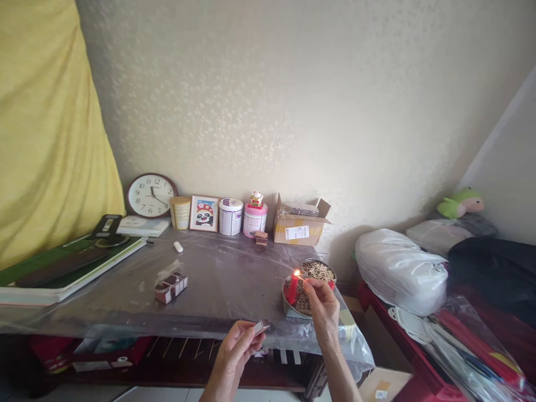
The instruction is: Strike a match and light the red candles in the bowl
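Light: soft daylight from 9 o'clock through the yellow curtain [46,139].
Glare: sheen on the counter [234,273] plastic.
Edges: wide-angle bending.
Flame [297,273]: small glow.

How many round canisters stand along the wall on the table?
3: a tan canister beside the clock, a white canister right of the panda picture, then a pink canister.

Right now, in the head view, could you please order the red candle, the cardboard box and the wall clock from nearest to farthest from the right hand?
From the right hand:
1. Red candle, just left of it.
2. Cardboard box, behind, by the wall.
3. Wall clock, far left, leaning on the wall.
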Available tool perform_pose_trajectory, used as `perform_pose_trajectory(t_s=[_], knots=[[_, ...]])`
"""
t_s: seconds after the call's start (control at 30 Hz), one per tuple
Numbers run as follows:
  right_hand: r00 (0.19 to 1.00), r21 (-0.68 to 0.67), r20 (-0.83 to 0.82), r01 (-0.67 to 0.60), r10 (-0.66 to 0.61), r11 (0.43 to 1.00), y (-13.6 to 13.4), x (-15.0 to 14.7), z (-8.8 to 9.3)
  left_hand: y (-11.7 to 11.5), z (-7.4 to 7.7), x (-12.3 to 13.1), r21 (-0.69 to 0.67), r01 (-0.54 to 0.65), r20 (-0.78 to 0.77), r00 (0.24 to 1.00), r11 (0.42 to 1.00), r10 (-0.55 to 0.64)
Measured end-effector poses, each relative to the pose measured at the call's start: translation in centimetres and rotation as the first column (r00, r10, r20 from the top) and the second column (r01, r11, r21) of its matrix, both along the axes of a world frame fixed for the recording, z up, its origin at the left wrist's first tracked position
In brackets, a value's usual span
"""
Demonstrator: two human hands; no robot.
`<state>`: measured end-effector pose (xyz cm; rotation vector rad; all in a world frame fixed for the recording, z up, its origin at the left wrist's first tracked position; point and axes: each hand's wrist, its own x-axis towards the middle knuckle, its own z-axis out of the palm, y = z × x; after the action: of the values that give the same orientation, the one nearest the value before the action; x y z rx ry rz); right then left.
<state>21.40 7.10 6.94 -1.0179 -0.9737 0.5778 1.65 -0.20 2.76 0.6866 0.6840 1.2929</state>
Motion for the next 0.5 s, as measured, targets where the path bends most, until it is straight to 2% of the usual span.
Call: perform_pose_trajectory(t_s=[0.5], knots=[[0.998,0.033,-0.01,0.066,-0.066,0.997,-0.37,0.63,0.49,-0.11,0.05,0.0,-0.008,-0.029,-0.009,1.0,1.0,0.029]])
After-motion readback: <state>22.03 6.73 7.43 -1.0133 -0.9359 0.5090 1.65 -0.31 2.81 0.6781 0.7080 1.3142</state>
